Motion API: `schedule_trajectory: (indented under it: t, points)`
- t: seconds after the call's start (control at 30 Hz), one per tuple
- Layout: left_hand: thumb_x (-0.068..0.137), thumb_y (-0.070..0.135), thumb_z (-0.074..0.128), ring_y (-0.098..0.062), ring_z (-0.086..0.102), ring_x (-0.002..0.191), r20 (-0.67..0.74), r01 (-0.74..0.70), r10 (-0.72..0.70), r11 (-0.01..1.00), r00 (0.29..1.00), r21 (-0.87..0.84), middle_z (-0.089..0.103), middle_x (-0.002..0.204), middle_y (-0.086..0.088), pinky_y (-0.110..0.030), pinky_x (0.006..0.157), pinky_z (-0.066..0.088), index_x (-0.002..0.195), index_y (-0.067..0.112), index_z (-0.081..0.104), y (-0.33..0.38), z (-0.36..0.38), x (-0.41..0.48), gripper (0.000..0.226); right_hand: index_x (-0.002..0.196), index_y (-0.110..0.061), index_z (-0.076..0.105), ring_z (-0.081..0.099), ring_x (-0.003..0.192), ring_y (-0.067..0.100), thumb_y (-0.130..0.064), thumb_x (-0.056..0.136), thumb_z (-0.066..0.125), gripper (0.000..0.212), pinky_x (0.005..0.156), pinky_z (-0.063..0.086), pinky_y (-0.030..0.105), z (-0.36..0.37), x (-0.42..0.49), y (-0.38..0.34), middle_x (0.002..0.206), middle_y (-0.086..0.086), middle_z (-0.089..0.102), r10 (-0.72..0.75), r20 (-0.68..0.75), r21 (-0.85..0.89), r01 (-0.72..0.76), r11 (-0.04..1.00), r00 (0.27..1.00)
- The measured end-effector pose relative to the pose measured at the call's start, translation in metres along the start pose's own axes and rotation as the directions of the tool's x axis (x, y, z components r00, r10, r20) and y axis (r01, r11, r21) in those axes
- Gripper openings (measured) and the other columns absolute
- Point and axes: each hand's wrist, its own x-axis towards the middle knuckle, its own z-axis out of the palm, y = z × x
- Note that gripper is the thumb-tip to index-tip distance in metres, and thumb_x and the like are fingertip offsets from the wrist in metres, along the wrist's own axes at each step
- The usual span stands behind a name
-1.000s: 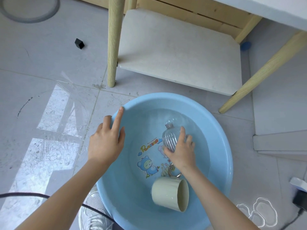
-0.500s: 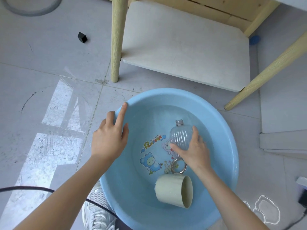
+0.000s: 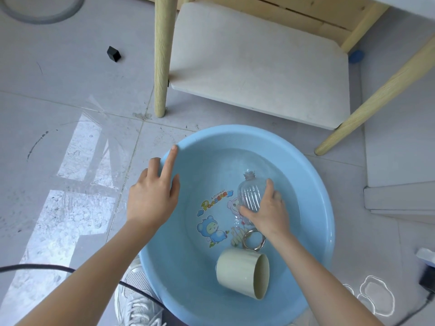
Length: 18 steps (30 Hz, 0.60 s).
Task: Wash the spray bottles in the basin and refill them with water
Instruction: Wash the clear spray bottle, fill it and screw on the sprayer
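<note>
we are gripping the clear spray bottle [image 3: 249, 194] underwater with our right hand [image 3: 266, 212], left hand [image 3: 153, 196] relaxed on the basin [image 3: 313, 184] rim; washing underway, refilling left.

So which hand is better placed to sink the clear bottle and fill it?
Right, probably. The right hand grips the clear bottle inside the basin; the left hand rests with straight fingers on the rim, apart from the bottle.

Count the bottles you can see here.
1. A clear ribbed bottle is in the blue basin, gripped by the right hand, just beyond the cream cup. No other bottle shows; any more would be outside the frame.
</note>
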Motion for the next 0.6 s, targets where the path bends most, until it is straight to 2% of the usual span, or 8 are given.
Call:
schedule_trajectory:
  t: [0.13, 0.27, 0.47, 0.6]
  points:
    - [0.089, 0.018, 0.06, -0.03, 0.047, 0.057, -0.001, -0.003, 0.003, 1.0, 1.0, -0.011, 0.05, 0.096, -0.016, -0.028, 0.043, 0.029, 0.144, 0.018, 0.039, -0.001, -0.001, 0.001, 0.059, 0.144, -0.015, 0.019, 0.044, 0.124, 0.031, -0.048, 0.071, 0.077, 0.098, 0.096, 0.039, 0.037, -0.007, 0.001, -0.001, 0.135, 0.014, 0.043, 0.044, -0.004, 0.169, -0.042, 0.985, 0.999]
    - [0.089, 0.018, 0.06, -0.025, 0.038, 0.057, -0.01, -0.011, 0.01, 1.0, 1.0, -0.018, 0.05, 0.096, -0.016, -0.027, 0.043, 0.027, 0.145, 0.018, 0.038, 0.0, -0.001, -0.001, 0.06, 0.142, -0.015, 0.021, 0.042, 0.126, 0.027, -0.043, 0.069, 0.08, 0.098, 0.097, 0.036, 0.032, -0.013, -0.008, 0.001, 0.139, 0.009, 0.039, 0.057, -0.046, 0.303, -0.041, 0.952, 0.997]
    - [0.089, 0.019, 0.059, -0.022, 0.033, 0.059, -0.005, -0.022, 0.022, 0.999, 1.0, -0.04, 0.05, 0.097, -0.015, -0.026, 0.045, 0.026, 0.145, 0.02, 0.037, -0.002, -0.002, -0.001, 0.061, 0.139, -0.019, 0.023, 0.045, 0.124, 0.025, -0.047, 0.068, 0.079, 0.094, 0.099, 0.037, 0.032, -0.019, -0.025, 0.003, 0.137, 0.003, 0.041, 0.076, -0.072, 0.377, -0.043, 0.925, 0.995]
    - [0.092, 0.023, 0.054, -0.024, 0.036, 0.061, 0.027, -0.008, 0.01, 0.998, 1.0, -0.056, 0.049, 0.1, -0.015, -0.029, 0.046, 0.029, 0.148, 0.022, 0.033, -0.003, -0.003, -0.002, 0.06, 0.134, -0.024, 0.026, 0.05, 0.119, 0.022, -0.05, 0.065, 0.08, 0.091, 0.101, 0.042, 0.037, -0.022, -0.039, 0.003, 0.129, 0.001, 0.05, 0.094, -0.062, 0.434, -0.057, 0.899, 0.994]
